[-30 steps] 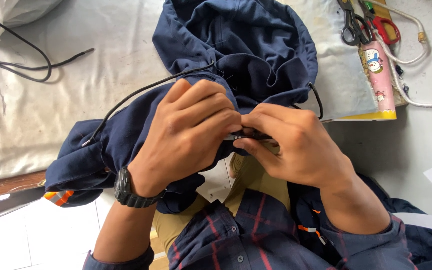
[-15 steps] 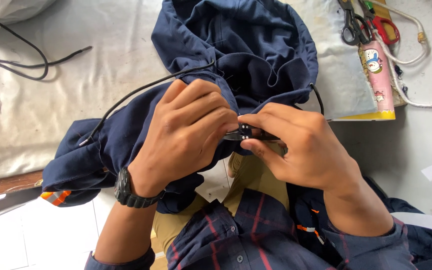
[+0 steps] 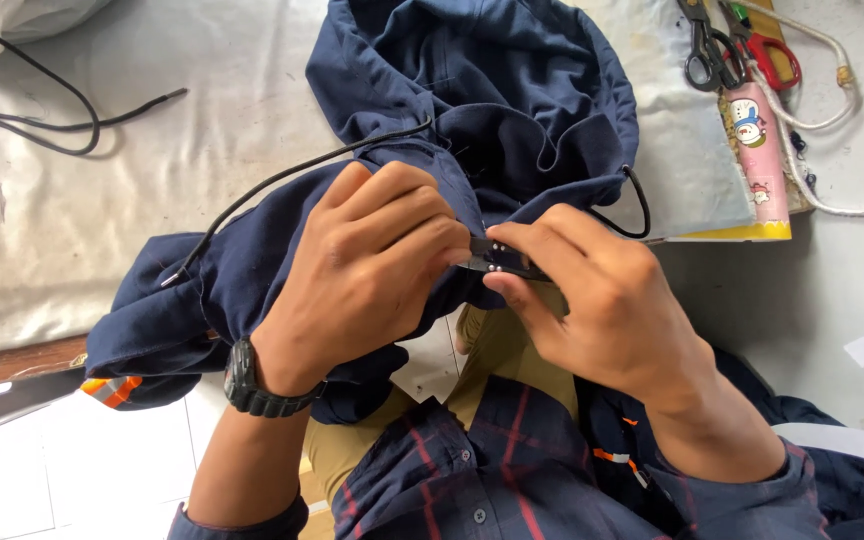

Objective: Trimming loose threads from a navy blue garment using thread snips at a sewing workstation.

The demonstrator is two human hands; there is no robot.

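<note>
Now we hold a small black tool (image 3: 500,260) in the middle of the frame, between our two hands. Its long axis lies nearly level, left to right, and the thin end points left into the fold of the dark blue garment (image 3: 492,110). It has small pale rivets; we think it is a thread snipper, but our fingers cover most of it.

Our right hand (image 3: 602,300) is closed on the tool, thumb below and forefinger on top. Our left hand (image 3: 372,270), with a black wristwatch (image 3: 252,380), is clamped on a bunch of the garment cloth, and its fingertips meet the tool's left end.

A black drawstring (image 3: 282,180) runs from the garment toward the lower left, and its tip lies on the cloth. The garment spreads from the top centre down to the lower left, where an orange and grey stripe (image 3: 107,388) shows. To the left of our hands the white cloth-covered table (image 3: 72,230) has open room; its wooden edge is at the lower left. A black cable (image 3: 42,115) curls in the upper left.

At the upper right lie scissors (image 3: 704,50), a red-handled tool (image 3: 767,55), a pink tube (image 3: 757,150) and a white cord (image 3: 832,130), well apart from our hands. Below we see our khaki trousers and plaid shirt.
</note>
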